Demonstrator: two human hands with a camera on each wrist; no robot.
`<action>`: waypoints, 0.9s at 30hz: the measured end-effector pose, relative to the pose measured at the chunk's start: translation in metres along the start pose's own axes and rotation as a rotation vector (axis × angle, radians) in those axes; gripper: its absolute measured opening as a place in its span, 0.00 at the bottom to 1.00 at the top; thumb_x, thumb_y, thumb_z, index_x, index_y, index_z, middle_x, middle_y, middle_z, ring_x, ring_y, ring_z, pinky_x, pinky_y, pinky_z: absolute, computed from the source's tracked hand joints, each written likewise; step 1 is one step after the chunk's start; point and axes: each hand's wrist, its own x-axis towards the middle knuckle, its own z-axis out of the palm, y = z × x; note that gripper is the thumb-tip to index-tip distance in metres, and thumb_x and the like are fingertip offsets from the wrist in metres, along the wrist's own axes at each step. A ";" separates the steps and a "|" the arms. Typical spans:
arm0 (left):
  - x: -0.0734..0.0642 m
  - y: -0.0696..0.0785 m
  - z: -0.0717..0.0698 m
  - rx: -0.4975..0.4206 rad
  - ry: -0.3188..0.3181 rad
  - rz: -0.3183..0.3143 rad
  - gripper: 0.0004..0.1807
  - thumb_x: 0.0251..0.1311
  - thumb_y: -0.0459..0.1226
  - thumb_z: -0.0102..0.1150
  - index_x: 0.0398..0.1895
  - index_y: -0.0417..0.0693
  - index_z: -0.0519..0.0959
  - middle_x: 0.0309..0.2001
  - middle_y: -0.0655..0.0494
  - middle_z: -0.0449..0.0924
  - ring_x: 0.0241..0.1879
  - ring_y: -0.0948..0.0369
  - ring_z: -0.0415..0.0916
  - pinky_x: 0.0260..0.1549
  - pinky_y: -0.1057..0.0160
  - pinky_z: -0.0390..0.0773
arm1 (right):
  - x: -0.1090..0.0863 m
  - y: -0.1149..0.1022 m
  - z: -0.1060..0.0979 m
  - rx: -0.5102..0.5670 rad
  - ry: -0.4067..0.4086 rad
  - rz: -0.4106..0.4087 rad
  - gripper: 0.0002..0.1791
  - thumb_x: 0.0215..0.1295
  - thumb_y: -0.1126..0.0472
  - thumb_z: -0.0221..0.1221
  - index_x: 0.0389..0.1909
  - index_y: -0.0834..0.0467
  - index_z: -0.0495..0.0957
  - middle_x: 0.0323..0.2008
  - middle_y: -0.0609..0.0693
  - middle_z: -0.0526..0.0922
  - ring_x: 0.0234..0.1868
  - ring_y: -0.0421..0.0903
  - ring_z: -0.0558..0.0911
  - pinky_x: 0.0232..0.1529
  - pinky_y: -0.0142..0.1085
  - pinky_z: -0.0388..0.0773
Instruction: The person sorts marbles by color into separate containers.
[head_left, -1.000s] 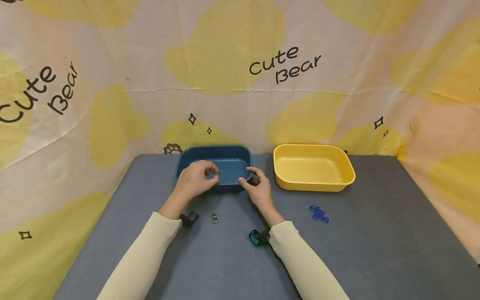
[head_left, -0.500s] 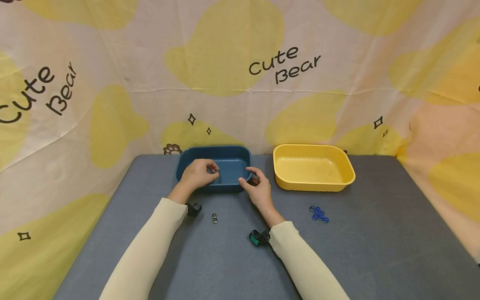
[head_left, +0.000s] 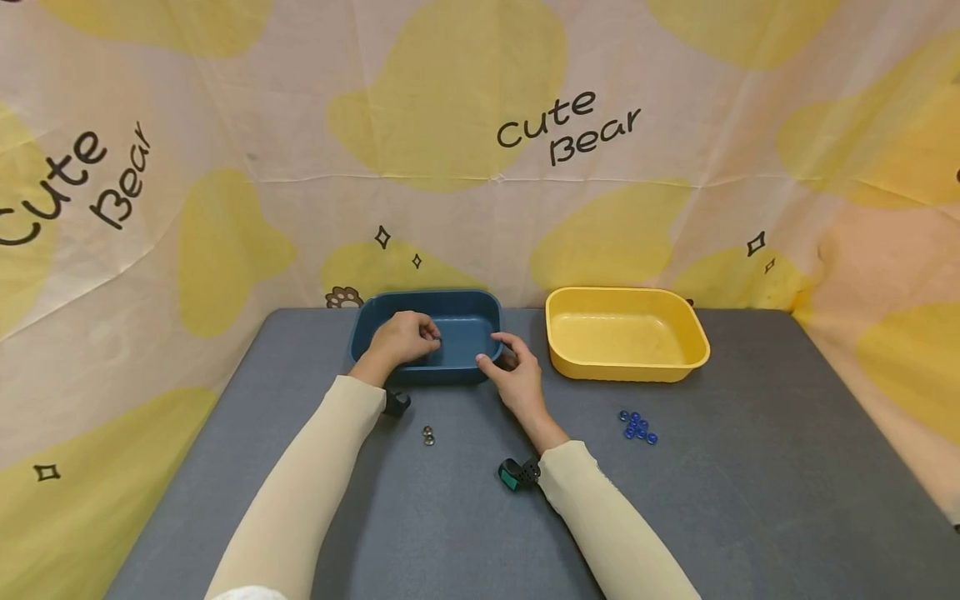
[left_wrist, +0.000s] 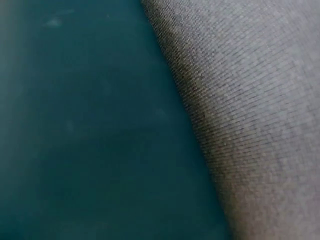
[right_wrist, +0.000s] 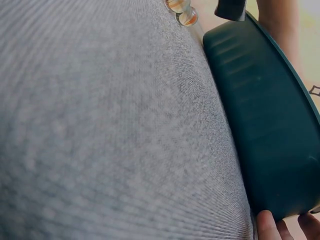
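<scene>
My left hand reaches over the front rim into the blue plastic bin, thumb and fingertips pinched together low inside it. The marble in that pinch is almost entirely hidden by the fingers. My right hand holds the bin's front right corner, thumb at the front and fingers on the right end. In the right wrist view, its fingertips touch the bin's outer wall. A few clear marbles lie on the table in front of the bin. Only the bin's wall and grey cloth fill the left wrist view.
A yellow bin stands right of the blue one. Several blue marbles lie in a cluster in front of it. The table is grey, with a patterned curtain behind and at both sides.
My left hand has moved slightly forward and deeper into the blue bin, its fingertips closing over the marble seen between them earlier. My right hand has stayed on the bin's corner.
</scene>
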 end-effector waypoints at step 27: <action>0.007 0.001 0.000 0.072 -0.038 -0.030 0.08 0.56 0.43 0.63 0.38 0.54 0.84 0.36 0.58 0.84 0.36 0.60 0.78 0.41 0.55 0.77 | -0.005 -0.008 -0.001 0.013 0.005 -0.013 0.25 0.57 0.62 0.67 0.56 0.61 0.74 0.55 0.63 0.78 0.48 0.55 0.83 0.33 0.30 0.76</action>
